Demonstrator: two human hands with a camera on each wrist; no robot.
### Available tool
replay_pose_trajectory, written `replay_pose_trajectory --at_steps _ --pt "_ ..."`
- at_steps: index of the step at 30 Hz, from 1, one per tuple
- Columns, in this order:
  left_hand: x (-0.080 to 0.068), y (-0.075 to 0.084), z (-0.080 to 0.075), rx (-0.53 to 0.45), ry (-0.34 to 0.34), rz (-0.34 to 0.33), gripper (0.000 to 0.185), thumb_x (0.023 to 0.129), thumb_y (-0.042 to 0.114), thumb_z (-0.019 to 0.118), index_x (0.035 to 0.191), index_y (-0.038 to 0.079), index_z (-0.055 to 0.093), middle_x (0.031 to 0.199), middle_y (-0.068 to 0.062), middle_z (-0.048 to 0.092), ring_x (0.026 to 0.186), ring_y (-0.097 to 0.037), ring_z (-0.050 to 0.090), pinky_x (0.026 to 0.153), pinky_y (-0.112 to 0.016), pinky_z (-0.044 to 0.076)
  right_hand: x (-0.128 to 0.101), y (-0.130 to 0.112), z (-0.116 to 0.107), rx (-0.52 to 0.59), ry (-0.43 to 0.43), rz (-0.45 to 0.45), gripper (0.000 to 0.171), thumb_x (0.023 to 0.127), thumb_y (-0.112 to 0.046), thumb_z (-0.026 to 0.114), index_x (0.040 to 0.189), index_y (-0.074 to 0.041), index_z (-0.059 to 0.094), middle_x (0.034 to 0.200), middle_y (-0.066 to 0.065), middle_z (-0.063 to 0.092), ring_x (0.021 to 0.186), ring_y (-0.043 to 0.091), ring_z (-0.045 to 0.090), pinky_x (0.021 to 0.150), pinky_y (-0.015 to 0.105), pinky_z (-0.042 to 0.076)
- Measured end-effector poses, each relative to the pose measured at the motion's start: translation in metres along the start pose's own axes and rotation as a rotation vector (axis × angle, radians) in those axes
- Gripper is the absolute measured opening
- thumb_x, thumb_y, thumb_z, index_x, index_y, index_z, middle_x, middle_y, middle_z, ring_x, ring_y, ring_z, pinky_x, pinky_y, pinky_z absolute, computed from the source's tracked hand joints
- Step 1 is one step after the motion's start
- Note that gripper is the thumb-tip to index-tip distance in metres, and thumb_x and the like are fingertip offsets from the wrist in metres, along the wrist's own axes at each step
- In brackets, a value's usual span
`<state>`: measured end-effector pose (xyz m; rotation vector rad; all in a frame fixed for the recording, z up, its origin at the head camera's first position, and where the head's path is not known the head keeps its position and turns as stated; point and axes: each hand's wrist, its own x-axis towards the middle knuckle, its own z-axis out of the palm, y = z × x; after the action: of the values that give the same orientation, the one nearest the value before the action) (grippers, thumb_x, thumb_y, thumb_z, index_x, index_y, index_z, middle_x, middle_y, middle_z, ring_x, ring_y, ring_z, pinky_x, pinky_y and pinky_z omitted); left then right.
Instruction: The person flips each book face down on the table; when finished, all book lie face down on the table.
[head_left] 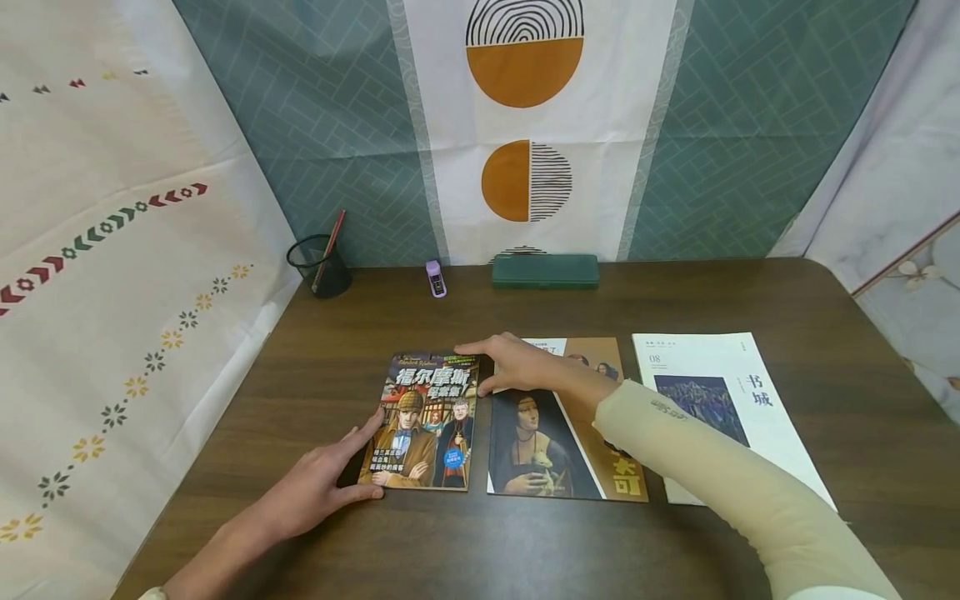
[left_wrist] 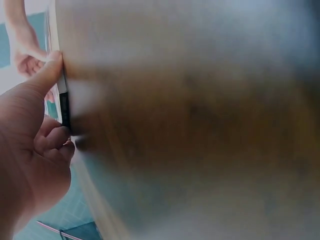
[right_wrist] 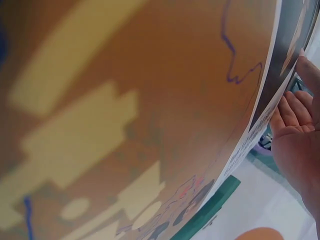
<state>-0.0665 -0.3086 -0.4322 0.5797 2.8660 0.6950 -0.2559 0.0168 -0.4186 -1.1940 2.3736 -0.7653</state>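
The illustrated detective comic book with a dark cover and two costumed figures (head_left: 426,423) lay flat on the dark brown wooden tabletop (head_left: 300,367), in the lower centre of the head view. The left hand (head_left: 318,483) lay at the book's lower left corner; index finger extended along the left edge, thumb against the bottom edge, fingers fairly straight, not wrapped round it. In the left wrist view the thumb (left_wrist: 47,75) pressed the book's edge (left_wrist: 64,107), the other fingers loosely curled below; the rest of that frame was blurred.

The right hand (head_left: 517,362), on a cream-sleeved arm, reached across from the lower right of the frame. Its fingers lay flat and spread, fingertips on the comic's upper right corner, palm over the top of the neighbouring art magazine with a portrait of a woman holding a white animal and an orange strip (head_left: 555,450). The right wrist view showed mostly that magazine's orange cover (right_wrist: 125,110) close up, fingers (right_wrist: 292,112) at the right edge.

The art magazine sat just beside the comic, right of centre. Further right lay a white magazine with a dark landscape picture (head_left: 712,400). Along the back edge, upper centre: a black mesh pen cup with a red pencil (head_left: 322,265), a small lilac stapler (head_left: 436,279) and a green oblong case (head_left: 545,272). Patterned cloth hung behind and at both sides.
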Motion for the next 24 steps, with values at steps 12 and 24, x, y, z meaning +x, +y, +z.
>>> replay_pose_trajectory --at_steps 12,24 --pt "0.005 -0.002 -0.009 0.337 0.058 0.31 0.083 0.099 0.049 0.074 0.16 0.001 0.045 0.157 -0.02 0.052 0.131 -0.036 0.063 0.094 -0.05 0.059 0.003 0.003 0.001 -0.016 0.022 -0.042 0.075 0.091 -0.022 0.085 0.157 -0.008 0.052 0.081 0.003 0.074 0.042 0.008 0.047 0.068 0.023 0.051" --pt "0.007 -0.004 -0.011 0.558 0.147 0.51 0.063 0.112 0.048 0.053 0.147 -0.003 0.06 0.148 -0.021 0.061 0.121 -0.032 0.071 0.092 -0.043 0.061 0.003 0.005 -0.003 -0.071 -0.006 -0.057 0.075 0.092 -0.021 0.085 0.158 -0.012 0.051 0.16 0.008 0.051 0.046 0.009 0.055 0.075 0.023 0.053"
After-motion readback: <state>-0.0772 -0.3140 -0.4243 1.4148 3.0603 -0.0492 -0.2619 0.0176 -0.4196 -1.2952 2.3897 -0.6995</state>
